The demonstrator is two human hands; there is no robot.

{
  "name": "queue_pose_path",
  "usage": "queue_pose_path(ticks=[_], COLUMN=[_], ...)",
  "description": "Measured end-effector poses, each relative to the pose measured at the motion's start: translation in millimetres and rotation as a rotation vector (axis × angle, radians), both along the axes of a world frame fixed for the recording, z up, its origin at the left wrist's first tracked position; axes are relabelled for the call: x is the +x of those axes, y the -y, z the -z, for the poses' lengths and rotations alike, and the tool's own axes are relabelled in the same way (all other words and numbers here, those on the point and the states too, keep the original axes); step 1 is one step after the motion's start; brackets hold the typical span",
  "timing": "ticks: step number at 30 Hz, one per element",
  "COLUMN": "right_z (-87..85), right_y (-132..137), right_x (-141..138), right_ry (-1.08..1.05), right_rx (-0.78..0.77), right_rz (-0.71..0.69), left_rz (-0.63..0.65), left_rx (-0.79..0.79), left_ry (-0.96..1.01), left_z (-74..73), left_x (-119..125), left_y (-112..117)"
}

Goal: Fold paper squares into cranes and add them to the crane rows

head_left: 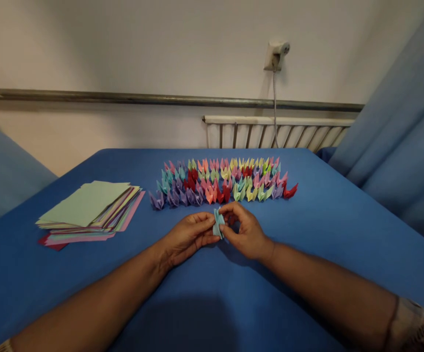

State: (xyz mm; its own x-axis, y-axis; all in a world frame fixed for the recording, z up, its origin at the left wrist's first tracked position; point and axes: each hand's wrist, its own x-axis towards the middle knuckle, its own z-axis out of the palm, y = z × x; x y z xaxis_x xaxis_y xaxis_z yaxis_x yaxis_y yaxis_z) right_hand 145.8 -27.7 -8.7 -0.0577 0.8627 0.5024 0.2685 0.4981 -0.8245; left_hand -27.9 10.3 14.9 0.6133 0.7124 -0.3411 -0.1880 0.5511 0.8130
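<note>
A small, partly folded piece of light blue paper (218,223) is pinched between both my hands, just above the blue table (325,230). My left hand (188,236) grips its left side with thumb and fingers closed. Closed on the paper's right side are the fingertips of my right hand (244,231). Just beyond my hands stand several rows of small folded paper figures (222,181) in many colours. To the left lies a stack of flat coloured paper sheets (90,210) with a pale green sheet on top.
The table is covered in blue cloth and reaches a white wall with a metal rail (160,99). A radiator (274,133) and a wall socket with a cable (276,56) are behind. A blue curtain (402,127) hangs at the right.
</note>
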Motion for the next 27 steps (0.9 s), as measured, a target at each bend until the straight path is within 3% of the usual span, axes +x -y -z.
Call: queue_pose_path(ticks=[5, 10, 27], right_z=[1.9, -0.9, 2.9], right_y=[-0.6, 2.2, 0.5], right_x=[-0.3, 0.1, -0.5], right_ry=[0.034, 0.131, 0.126], right_rx=[0.011, 0.064, 0.070], right_rz=[0.058, 0.011, -0.015], left_rz=[0.010, 0.005, 0.017], left_rx=[0.064, 0.154, 0.188], left_ry=[-0.022, -0.089, -0.104], left_z=[-0.6, -1.0, -0.9], left_x=[0.1, 1.8, 5.1], left_y=[1.1, 4.0, 5.5])
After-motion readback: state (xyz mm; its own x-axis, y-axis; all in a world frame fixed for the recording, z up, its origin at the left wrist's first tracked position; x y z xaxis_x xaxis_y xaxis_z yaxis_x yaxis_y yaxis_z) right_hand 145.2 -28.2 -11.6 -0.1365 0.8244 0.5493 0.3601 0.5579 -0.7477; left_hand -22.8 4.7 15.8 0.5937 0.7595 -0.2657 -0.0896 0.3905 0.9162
